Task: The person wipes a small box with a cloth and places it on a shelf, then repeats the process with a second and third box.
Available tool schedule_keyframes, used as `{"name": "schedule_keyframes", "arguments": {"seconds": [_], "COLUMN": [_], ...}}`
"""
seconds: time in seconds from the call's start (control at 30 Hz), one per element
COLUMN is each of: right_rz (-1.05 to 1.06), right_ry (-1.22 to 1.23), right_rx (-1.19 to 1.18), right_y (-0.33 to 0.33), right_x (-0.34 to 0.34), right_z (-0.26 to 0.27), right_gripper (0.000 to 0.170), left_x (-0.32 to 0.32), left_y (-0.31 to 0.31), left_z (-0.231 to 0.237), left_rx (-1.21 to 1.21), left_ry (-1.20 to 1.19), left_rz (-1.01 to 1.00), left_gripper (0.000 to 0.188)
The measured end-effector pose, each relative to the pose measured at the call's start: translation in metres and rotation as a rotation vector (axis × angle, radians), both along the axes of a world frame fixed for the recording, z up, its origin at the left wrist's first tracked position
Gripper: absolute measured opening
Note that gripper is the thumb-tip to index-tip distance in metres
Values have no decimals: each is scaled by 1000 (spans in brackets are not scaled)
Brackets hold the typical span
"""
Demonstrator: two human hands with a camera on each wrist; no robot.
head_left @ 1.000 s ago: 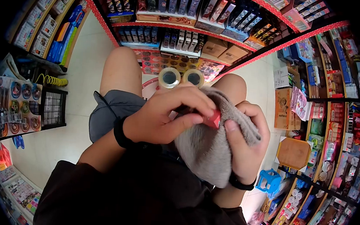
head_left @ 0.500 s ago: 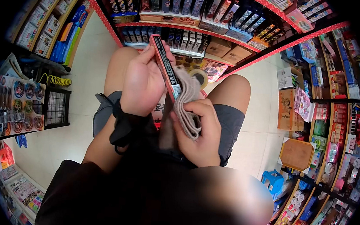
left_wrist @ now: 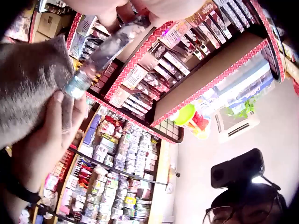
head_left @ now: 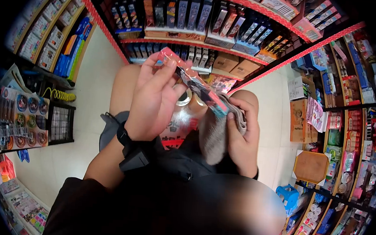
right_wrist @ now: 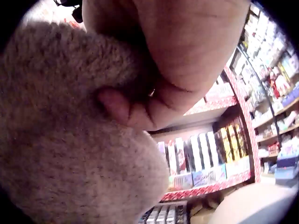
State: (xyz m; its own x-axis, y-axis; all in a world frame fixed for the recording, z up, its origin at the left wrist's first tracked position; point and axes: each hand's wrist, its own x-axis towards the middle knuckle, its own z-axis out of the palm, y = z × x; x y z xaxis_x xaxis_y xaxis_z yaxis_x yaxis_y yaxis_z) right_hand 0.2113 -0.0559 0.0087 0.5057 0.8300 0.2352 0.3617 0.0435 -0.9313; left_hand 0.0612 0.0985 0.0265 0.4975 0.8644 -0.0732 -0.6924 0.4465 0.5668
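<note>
A long, narrow red and dark box (head_left: 195, 80) is held slantwise above the lap in the head view. My left hand (head_left: 154, 97) pinches its upper left end between thumb and fingers. At the lower right end, my right hand (head_left: 244, 137) grips a folded grey-brown cloth (head_left: 215, 139) that lies against the box. The left wrist view shows the box (left_wrist: 100, 56) between the hands, its pale end by the cloth (left_wrist: 32, 88). In the right wrist view the cloth (right_wrist: 79, 135) fills the left side, with curled fingers (right_wrist: 135, 112) pressing into it.
Red-edged shelves (head_left: 194, 40) of narrow boxes stand in front. Crowded shelving (head_left: 350, 130) runs along the right, with a blue stool (head_left: 287, 195) beside it. At the left are a black wire rack (head_left: 61, 123) and packaged goods (head_left: 24, 118). A tape roll (head_left: 183, 99) lies beyond the lap.
The box has turned from its dark printed narrow side to a colourful face and slants more. My right hand with the cloth has moved right and up; my left hand stays at the upper end.
</note>
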Motion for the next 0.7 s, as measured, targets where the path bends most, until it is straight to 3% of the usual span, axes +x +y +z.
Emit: {"name": "schedule_keyframes", "arguments": {"seconds": [0.2, 0.4, 0.47, 0.53, 0.63, 0.7], "right_rz": [101, 352, 293, 230, 78, -24], "right_ry": [-93, -224, -203, -211, -269, -326], "right_rx": [-98, -89, -34, 68, 178, 104], "right_y": [-5, 22, 37, 57, 80, 92], "right_x": [48, 85, 104, 128, 144, 160], "right_z": [38, 78, 74, 65, 78, 89], "right_gripper": [29, 36, 37, 37, 43, 50], "left_x": [20, 70, 91, 110, 134, 153], "left_y": [12, 30, 44, 66, 82, 92], "left_z": [30, 82, 97, 115, 147, 169], "left_rx": [248, 597, 761, 1110, 1248, 1496], "left_ry": [199, 101, 126, 246, 272, 312], "left_rz": [-72, -100, -101, -45, -128, 53], "left_gripper": [37, 37, 35, 24, 22, 20]}}
